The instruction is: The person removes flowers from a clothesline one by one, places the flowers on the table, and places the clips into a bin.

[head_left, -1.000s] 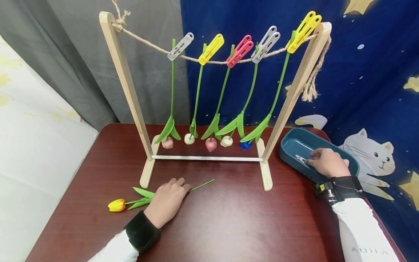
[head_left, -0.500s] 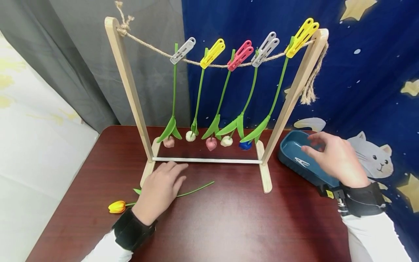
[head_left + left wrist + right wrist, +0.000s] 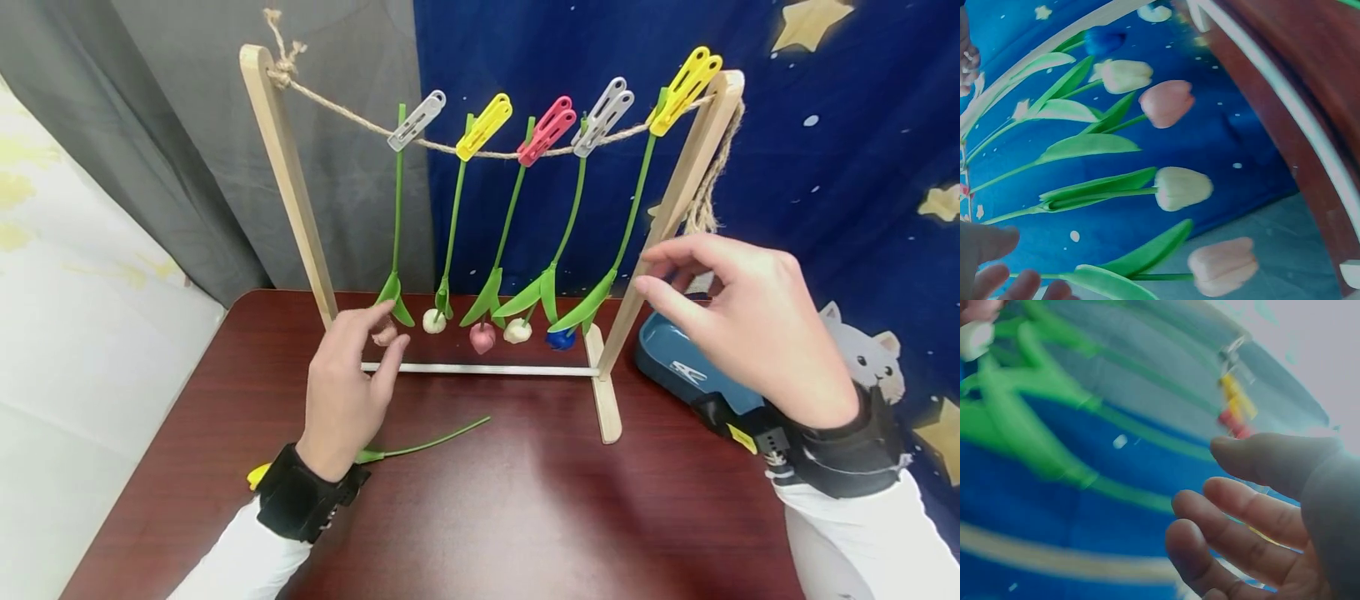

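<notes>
Blue starry cloth (image 3: 832, 192) hangs behind five flowers (image 3: 482, 338) clipped to a rope (image 3: 337, 106). Near them, the left hand (image 3: 347, 383) and right hand (image 3: 765, 325) have thumbs and fingers apart.

A stand (image 3: 480, 369) is on the table (image 3: 525, 508) before a curtain (image 3: 352, 217), with five flowers (image 3: 489, 296) hanging side by side from its rope (image 3: 504, 156) under clothespins (image 3: 547, 132). A loose flower (image 3: 370, 457) lies in front, toward the left; a tray (image 3: 660, 379) right of the stand has a spare clothespin (image 3: 686, 372) in it.
</notes>
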The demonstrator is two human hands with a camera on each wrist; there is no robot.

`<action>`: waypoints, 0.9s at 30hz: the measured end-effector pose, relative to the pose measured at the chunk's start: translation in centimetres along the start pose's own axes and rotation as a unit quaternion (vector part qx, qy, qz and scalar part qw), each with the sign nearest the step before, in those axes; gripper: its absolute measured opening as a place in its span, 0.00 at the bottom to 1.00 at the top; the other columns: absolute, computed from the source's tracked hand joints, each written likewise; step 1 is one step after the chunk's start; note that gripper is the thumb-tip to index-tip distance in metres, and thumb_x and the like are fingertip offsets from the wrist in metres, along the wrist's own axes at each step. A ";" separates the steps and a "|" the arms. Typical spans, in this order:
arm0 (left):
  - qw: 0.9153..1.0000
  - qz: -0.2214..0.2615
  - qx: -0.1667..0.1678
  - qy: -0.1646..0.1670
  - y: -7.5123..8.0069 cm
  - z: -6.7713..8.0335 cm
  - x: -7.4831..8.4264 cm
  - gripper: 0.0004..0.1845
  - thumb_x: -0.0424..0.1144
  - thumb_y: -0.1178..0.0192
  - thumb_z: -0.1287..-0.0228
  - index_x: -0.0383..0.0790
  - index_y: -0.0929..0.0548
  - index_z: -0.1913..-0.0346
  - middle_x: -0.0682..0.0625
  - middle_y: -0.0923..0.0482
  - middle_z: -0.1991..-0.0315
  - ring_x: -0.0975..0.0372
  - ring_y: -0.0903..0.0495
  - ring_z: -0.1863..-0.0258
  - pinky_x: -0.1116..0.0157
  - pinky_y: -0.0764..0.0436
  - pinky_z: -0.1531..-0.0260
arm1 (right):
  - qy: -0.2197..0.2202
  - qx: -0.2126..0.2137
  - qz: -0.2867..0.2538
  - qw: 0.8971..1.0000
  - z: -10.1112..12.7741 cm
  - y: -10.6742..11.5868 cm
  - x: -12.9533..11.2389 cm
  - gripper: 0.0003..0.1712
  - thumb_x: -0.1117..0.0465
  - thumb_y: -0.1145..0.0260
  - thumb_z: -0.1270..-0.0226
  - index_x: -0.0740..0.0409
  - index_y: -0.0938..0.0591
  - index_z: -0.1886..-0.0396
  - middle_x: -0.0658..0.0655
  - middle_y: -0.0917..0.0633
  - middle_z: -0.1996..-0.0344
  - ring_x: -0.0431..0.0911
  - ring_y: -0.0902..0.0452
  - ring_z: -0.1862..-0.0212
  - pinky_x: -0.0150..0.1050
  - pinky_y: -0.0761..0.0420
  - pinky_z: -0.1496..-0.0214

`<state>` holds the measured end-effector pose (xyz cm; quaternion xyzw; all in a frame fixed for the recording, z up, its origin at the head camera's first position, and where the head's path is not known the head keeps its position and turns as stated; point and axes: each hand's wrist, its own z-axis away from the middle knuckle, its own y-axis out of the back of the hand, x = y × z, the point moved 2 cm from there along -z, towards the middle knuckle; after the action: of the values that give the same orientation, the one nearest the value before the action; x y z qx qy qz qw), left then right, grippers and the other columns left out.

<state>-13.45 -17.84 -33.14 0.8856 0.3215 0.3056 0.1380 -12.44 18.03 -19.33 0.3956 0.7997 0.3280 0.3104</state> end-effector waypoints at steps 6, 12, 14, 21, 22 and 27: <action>0.996 0.050 0.054 0.042 0.1 -2.1 0.6 0.24 0.29 0.30 0.30 0.33 0.21 0.33 0.39 0.19 0.48 0.51 0.17 0.49 0.53 0.14 0.50 | 0.071 0.023 -0.018 0.997 -3.6 0.9 -4.1 0.15 0.60 0.22 0.32 0.59 0.10 0.48 0.53 0.12 0.62 0.38 0.25 0.64 0.31 0.34 0.67; 0.991 0.081 0.087 0.063 -0.2 -4.2 1.0 0.25 0.28 0.31 0.30 0.35 0.22 0.31 0.39 0.20 0.46 0.52 0.18 0.46 0.54 0.16 0.46 | 0.123 0.025 -0.018 0.992 -7.8 1.1 -6.9 0.19 0.54 0.25 0.28 0.60 0.12 0.44 0.57 0.12 0.54 0.48 0.21 0.56 0.39 0.31 0.58; 0.990 0.085 0.091 0.063 -0.4 -4.8 1.0 0.26 0.29 0.31 0.29 0.35 0.22 0.30 0.39 0.20 0.46 0.53 0.18 0.46 0.55 0.17 0.47 | 0.139 0.020 -0.016 0.990 -9.3 0.8 -7.5 0.21 0.52 0.27 0.27 0.61 0.13 0.43 0.58 0.12 0.53 0.50 0.21 0.53 0.44 0.29 0.52; 0.989 0.100 0.096 0.054 -1.2 -7.2 1.6 0.27 0.30 0.32 0.27 0.34 0.23 0.28 0.38 0.20 0.43 0.53 0.18 0.46 0.55 0.17 0.47 | 0.136 -0.047 0.034 0.989 -13.8 -0.5 -9.4 0.30 0.45 0.32 0.23 0.59 0.18 0.32 0.60 0.15 0.43 0.56 0.27 0.39 0.57 0.37 0.36; 0.989 0.099 0.098 0.056 -1.4 -7.5 1.6 0.27 0.30 0.32 0.27 0.34 0.23 0.28 0.39 0.20 0.43 0.54 0.18 0.46 0.56 0.17 0.47 | 0.135 -0.056 0.043 0.988 -14.3 -0.7 -9.6 0.30 0.45 0.33 0.22 0.59 0.19 0.31 0.60 0.15 0.41 0.56 0.28 0.37 0.58 0.39 0.34; 0.991 0.082 0.092 0.058 -2.0 -9.0 1.7 0.26 0.30 0.33 0.26 0.35 0.22 0.28 0.39 0.18 0.45 0.55 0.16 0.49 0.60 0.15 0.48 | 0.126 -0.104 0.066 0.984 -16.8 -1.8 -10.6 0.33 0.42 0.36 0.20 0.58 0.21 0.27 0.60 0.16 0.37 0.56 0.29 0.32 0.60 0.45 0.29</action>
<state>-19.07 -14.78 -26.27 0.8986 0.2820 0.3360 0.0114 -20.68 3.67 -8.25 0.3688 0.7663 0.4760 0.2242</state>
